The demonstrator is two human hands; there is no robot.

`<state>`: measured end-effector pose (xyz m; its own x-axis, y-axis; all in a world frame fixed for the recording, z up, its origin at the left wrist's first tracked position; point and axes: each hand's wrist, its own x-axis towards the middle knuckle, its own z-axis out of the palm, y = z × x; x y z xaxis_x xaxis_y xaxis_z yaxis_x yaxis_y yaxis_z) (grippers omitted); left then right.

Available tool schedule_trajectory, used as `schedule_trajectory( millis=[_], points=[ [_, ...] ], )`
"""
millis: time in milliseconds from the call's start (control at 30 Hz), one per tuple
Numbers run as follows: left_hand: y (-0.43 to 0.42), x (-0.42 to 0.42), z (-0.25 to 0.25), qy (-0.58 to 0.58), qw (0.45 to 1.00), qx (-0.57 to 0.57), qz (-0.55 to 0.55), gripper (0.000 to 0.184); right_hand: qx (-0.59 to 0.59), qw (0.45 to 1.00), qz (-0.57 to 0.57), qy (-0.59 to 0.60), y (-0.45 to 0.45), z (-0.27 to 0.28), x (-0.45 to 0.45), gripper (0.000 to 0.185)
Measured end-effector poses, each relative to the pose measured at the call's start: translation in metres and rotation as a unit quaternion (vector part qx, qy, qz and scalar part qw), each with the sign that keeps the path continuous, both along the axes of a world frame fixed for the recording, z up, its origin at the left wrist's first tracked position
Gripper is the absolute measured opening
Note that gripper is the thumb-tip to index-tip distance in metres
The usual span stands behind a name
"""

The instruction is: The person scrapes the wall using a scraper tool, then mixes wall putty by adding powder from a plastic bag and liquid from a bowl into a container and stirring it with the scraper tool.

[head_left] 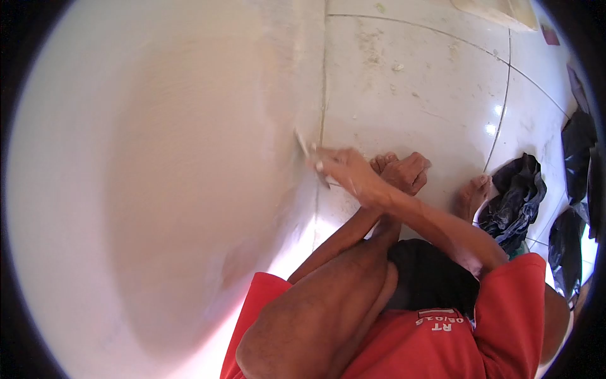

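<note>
My right hand (344, 167) is closed on a putty knife (302, 144), seen nearly edge-on as a thin, wide blade. The blade lies against the lower part of a pale wall (189, 158), close to where it meets the floor. Crossing beneath the right forearm, my left arm reaches forward past my bent knee. My left hand (413, 172) is curled beside the toes of my foot (384, 162), low over the floor; whatever its fingers hold, if anything, is hidden. A duller, beige patch covers much of the wall.
White floor tiles (429, 95) carry crumbs and dusty smears. My other foot (475, 192) is at the right, beside crumpled black plastic (517, 199). More black plastic (576, 158) lies along the right edge. A cream-coloured object (505, 12) sits at the top right.
</note>
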<state>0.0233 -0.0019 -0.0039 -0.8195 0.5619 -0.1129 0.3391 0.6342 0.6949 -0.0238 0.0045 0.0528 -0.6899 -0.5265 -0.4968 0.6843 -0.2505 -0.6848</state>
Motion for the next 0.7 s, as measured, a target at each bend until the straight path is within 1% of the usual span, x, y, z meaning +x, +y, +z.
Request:
schedule_trajectory(
  millis=[33, 100, 133, 167, 200, 233, 300, 367, 433, 500, 533, 600, 633, 667, 700],
  points=[
    [0.0, 0.0, 0.001, 0.0, 1.0, -0.002, -0.004, 0.025, 0.001, 1.0, -0.001, 0.0, 0.008, 0.005, 0.005, 0.063],
    [-0.001, -0.001, 0.0, 0.004, 1.0, -0.002, -0.008, 0.025, 0.004, 0.997, 0.066, -0.034, 0.021, 0.013, 0.007, 0.063],
    [0.0, 0.0, -0.001, 0.005, 1.0, 0.0, -0.01, 0.026, 0.004, 0.997, 0.066, -0.034, 0.019, 0.008, 0.003, 0.063],
    [0.0, 0.001, -0.001, 0.005, 1.0, 0.003, -0.012, 0.026, 0.007, 0.994, -0.017, -0.11, 0.016, -0.002, -0.006, 0.062],
    [0.001, 0.003, -0.006, 0.002, 1.0, 0.011, -0.006, 0.026, 0.009, 0.978, -0.098, -0.185, 0.013, -0.01, -0.014, 0.06],
    [0.002, 0.005, -0.01, -0.001, 1.0, 0.018, -0.001, 0.026, 0.008, 0.978, -0.098, -0.184, 0.008, -0.015, -0.022, 0.06],
    [0.001, 0.006, -0.011, -0.009, 0.999, 0.032, 0.01, 0.026, -0.009, 0.948, -0.144, -0.283, -0.007, -0.019, -0.034, 0.054],
    [0.003, 0.002, -0.002, 0.012, 0.999, 0.033, 0.018, 0.024, -0.007, 0.941, -0.159, -0.3, -0.015, -0.006, -0.046, 0.052],
    [0.002, -0.003, 0.01, 0.003, 0.999, 0.027, 0.017, 0.023, -0.002, 0.933, -0.176, -0.315, -0.024, -0.001, -0.052, 0.049],
    [0.003, -0.001, 0.007, -0.006, 1.0, 0.021, 0.016, 0.022, 0.003, 0.951, -0.113, -0.289, -0.031, -0.004, -0.055, 0.067],
    [0.004, 0.003, -0.002, -0.002, 1.0, 0.015, 0.017, 0.022, 0.003, 0.95, -0.114, -0.29, -0.03, -0.005, -0.054, 0.067],
    [0.003, 0.01, -0.016, 0.001, 1.0, 0.013, 0.018, 0.021, 0.014, 0.961, -0.021, -0.274, -0.026, -0.005, -0.047, 0.066],
    [0.004, 0.01, -0.019, -0.005, 0.998, 0.05, 0.023, 0.022, 0.017, 0.962, -0.022, -0.273, -0.021, -0.002, -0.039, 0.066],
    [0.005, 0.009, -0.021, -0.01, 0.996, 0.087, 0.029, 0.022, 0.001, 0.964, 0.022, -0.265, -0.016, 0.003, -0.028, 0.061],
    [0.005, 0.01, -0.023, -0.01, 0.996, 0.089, 0.027, 0.022, -0.017, 0.964, 0.066, -0.256, -0.012, 0.007, -0.019, 0.057]
  ],
)
